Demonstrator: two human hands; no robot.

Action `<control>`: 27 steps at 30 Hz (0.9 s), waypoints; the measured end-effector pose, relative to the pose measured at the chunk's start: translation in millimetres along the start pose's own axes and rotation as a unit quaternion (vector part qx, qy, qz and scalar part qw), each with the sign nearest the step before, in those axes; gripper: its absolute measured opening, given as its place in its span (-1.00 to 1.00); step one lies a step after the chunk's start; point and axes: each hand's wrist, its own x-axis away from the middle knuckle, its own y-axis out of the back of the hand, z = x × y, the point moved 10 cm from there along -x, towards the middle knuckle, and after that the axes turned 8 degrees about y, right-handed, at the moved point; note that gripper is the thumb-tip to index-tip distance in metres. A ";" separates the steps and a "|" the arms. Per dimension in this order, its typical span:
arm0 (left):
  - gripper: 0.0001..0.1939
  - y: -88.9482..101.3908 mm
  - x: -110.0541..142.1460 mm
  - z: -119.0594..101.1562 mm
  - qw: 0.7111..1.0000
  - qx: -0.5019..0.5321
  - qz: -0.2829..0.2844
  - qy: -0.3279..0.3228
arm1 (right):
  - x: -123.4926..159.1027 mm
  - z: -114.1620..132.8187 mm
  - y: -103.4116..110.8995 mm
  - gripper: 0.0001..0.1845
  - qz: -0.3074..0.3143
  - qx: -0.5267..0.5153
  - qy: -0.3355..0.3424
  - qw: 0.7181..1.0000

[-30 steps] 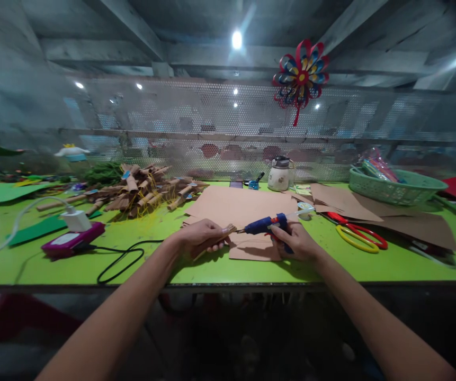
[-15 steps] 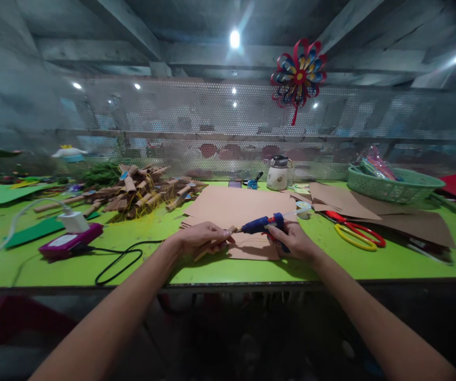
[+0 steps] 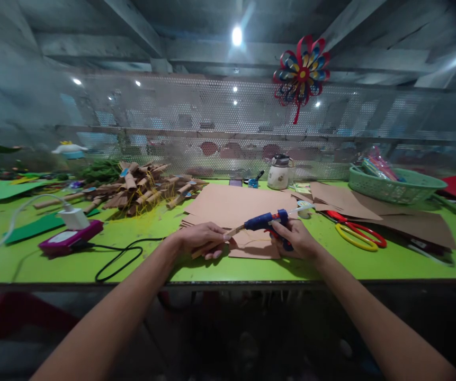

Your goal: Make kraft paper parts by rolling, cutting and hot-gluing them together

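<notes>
My right hand [image 3: 294, 237] is wrapped round the handle of a blue hot glue gun [image 3: 265, 220], which has a clear glue stick [image 3: 301, 208] poking out of its back. The gun's nozzle points left and meets the end of a narrow brown paper strip [image 3: 234, 231]. That strip is pinched in my left hand [image 3: 204, 239], whose fingers partly cover it. Under and behind both hands lie large brown paper sheets [image 3: 239, 200], stacked on the green table [image 3: 144, 267].
To the left stand a purple power strip [image 3: 71, 238] with a white plug and a pile of brown paper rolls [image 3: 144, 193] with yellow strings. Red and yellow scissors [image 3: 357, 235], a green basket [image 3: 398, 188] and more brown sheets are on the right. A white jar [image 3: 278, 172] stands behind.
The glue gun has shifted slightly right and up, away from my left fingers. More of the paper strip now shows between my left hand and the nozzle.
</notes>
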 end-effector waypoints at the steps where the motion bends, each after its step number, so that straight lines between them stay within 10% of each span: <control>1: -0.57 -0.9 -0.2 0.7 1.000 0.000 0.008 0.001 | 0.0 -0.5 -0.3 -0.53 0.004 0.006 0.002 1.000; 27: -0.64 -4.0 -3.1 2.5 0.999 0.017 0.051 -0.005 | 1.4 2.0 1.3 -0.55 0.016 0.089 0.029 0.995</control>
